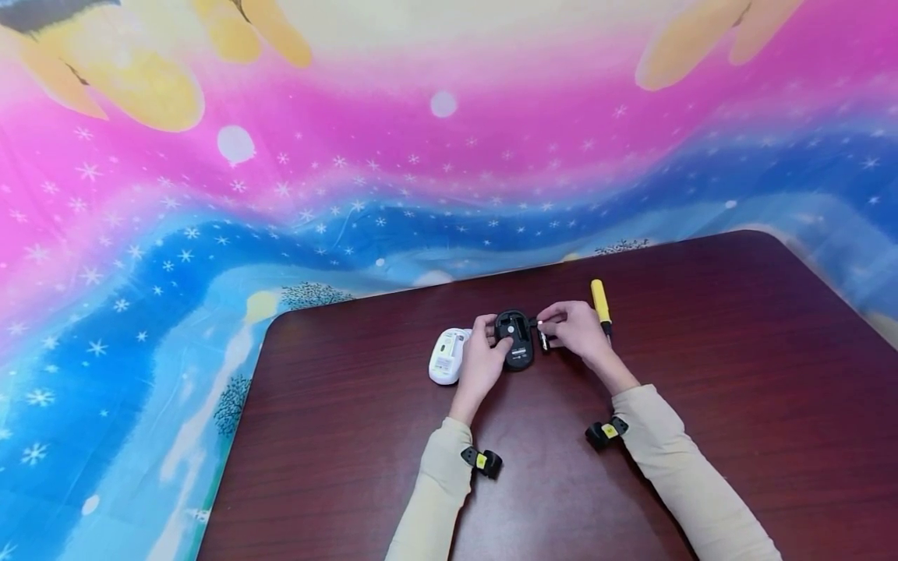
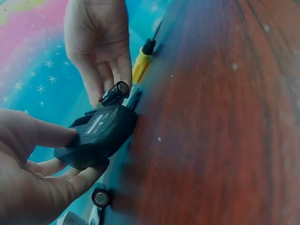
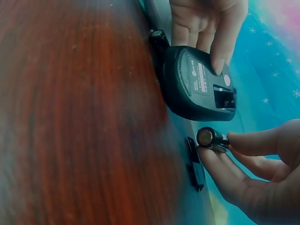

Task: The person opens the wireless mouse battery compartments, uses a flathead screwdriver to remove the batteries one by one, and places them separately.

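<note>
My left hand (image 1: 482, 360) grips a black computer mouse (image 1: 517, 352) by its sides, underside up, with its battery slot uncovered. Just to the right, my right hand (image 1: 577, 331) pinches a dark AA-size battery (image 3: 213, 139) between thumb and fingers, beside the mouse and outside the slot. Below that battery in the right wrist view lies a thin black piece, seemingly the battery cover (image 3: 197, 168). A second battery (image 2: 101, 198) lies on the table by my left fingers. How far the left fingers wrap underneath is partly hidden in the head view.
A white mouse (image 1: 443, 366) lies underside up left of my left hand. Behind my right hand lies a yellow-handled screwdriver (image 1: 599, 299). The dark red wooden table (image 1: 737, 351) ends at a far edge against a colourful printed cloth (image 1: 393, 156).
</note>
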Available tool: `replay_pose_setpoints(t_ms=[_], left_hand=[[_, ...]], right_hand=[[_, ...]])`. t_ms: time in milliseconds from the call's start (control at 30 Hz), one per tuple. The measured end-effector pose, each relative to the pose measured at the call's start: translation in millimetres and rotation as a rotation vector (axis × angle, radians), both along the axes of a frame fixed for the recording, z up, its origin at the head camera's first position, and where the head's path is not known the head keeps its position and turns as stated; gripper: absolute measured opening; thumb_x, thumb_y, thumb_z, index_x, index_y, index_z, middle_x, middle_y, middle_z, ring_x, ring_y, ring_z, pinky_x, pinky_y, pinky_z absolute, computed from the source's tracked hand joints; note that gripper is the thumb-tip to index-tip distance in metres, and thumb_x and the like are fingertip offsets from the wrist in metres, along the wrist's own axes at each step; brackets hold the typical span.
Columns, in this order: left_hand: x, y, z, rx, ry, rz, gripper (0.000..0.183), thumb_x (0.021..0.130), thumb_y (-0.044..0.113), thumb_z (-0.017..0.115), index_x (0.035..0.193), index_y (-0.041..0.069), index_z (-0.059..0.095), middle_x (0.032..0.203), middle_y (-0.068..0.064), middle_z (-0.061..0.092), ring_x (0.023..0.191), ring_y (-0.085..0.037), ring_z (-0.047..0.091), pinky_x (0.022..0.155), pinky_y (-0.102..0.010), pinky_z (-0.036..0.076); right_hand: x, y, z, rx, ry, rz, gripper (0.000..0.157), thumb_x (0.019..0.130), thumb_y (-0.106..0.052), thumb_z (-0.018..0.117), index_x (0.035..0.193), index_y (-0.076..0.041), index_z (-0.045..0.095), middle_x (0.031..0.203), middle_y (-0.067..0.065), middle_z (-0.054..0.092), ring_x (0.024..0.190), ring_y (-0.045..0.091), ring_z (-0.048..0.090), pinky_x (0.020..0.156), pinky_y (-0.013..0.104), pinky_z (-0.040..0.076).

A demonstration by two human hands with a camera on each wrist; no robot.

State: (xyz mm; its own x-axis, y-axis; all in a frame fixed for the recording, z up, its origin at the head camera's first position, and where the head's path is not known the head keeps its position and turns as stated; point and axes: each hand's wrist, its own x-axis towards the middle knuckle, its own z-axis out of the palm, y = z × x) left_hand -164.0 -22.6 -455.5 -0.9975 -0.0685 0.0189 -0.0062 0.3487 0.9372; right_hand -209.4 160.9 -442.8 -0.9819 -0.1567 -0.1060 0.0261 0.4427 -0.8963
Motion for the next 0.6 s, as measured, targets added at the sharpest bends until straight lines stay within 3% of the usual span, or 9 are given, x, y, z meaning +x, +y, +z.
replay_pose_setpoints(t_ms=[400, 600], left_hand=[[5.6, 8.6, 8.5, -0.329, 0.103, -0.054, 0.047, 0.095, -0.002, 0.068, 0.139, -0.004, 0.052, 0.131, -0.023, 0.058, 0.123, -0.035, 0.058, 0.104, -0.044, 0.047], [7.1, 10.0, 8.3, -0.404, 0.081, -0.094, 0.047, 0.095, 0.002, 0.069, 0.139, -0.002, 0.053, 0.132, -0.023, 0.057, 0.121, -0.035, 0.059, 0.102, -0.044, 0.049]], right_hand=[[2.2, -7.9, -1.4, 0.287, 0.114, 0.090, 0.008, 0.092, 0.005, 0.071, 0.098, 0.008, 0.074, 0.082, 0.015, 0.073, 0.060, 0.017, 0.065, 0.058, 0.033, 0.055], [3.6, -9.3, -1.4, 0.339, 0.141, 0.100, 0.008, 0.092, 0.006, 0.070, 0.099, 0.009, 0.074, 0.081, 0.016, 0.073, 0.060, 0.018, 0.064, 0.061, 0.036, 0.056]])
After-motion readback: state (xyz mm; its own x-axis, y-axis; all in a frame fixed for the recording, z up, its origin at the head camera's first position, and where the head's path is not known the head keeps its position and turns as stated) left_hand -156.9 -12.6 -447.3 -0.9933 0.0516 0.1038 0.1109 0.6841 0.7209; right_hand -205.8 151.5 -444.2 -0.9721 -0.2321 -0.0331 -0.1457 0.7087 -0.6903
